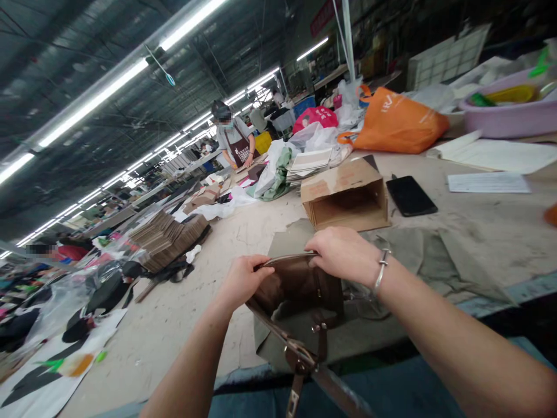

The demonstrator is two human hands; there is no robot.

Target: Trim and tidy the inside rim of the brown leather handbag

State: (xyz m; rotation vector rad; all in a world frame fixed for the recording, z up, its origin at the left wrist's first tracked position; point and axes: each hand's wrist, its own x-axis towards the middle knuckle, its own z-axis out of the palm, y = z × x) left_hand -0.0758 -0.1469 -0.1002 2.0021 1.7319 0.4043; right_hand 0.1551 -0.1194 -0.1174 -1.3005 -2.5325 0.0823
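Note:
A brown handbag (290, 284) stands at the table's near edge with its mouth spread, showing a brown lining and a zip inside. My left hand (244, 280) pinches the left part of its far rim. Further right along that same rim, my right hand (343, 255) grips the edge between thumb and fingers; a silver bracelet circles that wrist. Brown straps with metal fittings (300, 363) hang from the near side toward me. Grey-green cloth (429, 261) lies under and to the right of the bag. Its outer far side is hidden.
Just beyond the bag lies an open cardboard box (348, 194), with a black phone (411, 195) beside it. An orange bag (398, 122) and a lilac basin (509, 116) stand at the back right. Stacked brown pieces (169, 235) sit left; a co-worker (235, 136) works farther off.

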